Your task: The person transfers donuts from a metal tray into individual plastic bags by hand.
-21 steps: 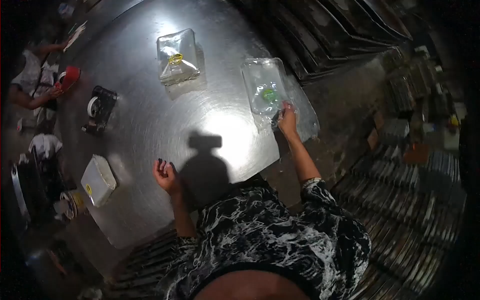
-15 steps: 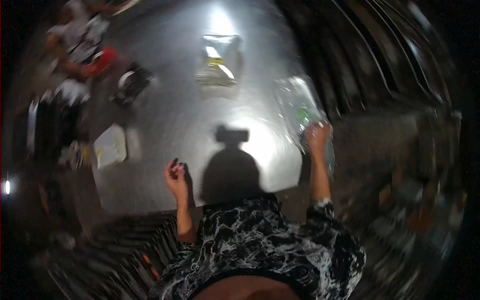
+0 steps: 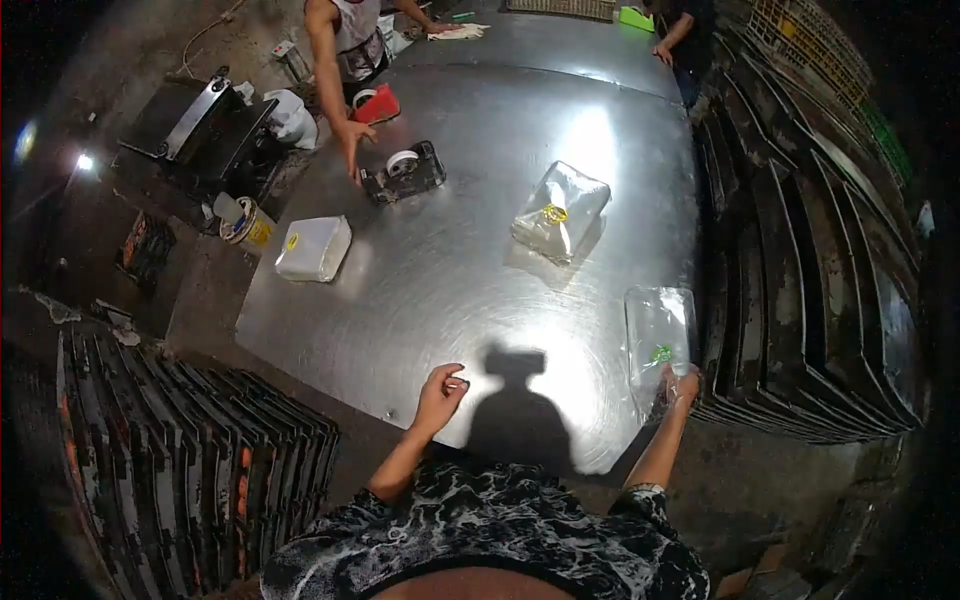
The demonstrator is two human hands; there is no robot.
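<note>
My right hand (image 3: 684, 384) is closed on the near end of a clear plastic pack (image 3: 660, 315) with a green mark, at the table's right edge. Over the near side of the metal table (image 3: 420, 300), my left hand (image 3: 438, 400) hovers with loosely curled fingers, and I see nothing held in it. A larger clear plastic pack (image 3: 575, 195) with a yellow mark lies farther back, beyond both hands. To the left sits a white wrapped pack (image 3: 314, 250) with a yellow sticker.
A black tape dispenser (image 3: 405, 172) and a red object (image 3: 377, 104) are by a co-worker's hand (image 3: 354, 135). Another person's arm (image 3: 675, 40) is at the far right. Stacked metal trays (image 3: 800, 270) line the right side; more trays (image 3: 190, 460) stand at lower left. A bucket (image 3: 247, 222) is beside the table.
My view has swung left and steadied, so things on the table appear farther right. My right hand still grips the green-marked pack. The co-worker's hand now reaches towards the tape dispenser.
</note>
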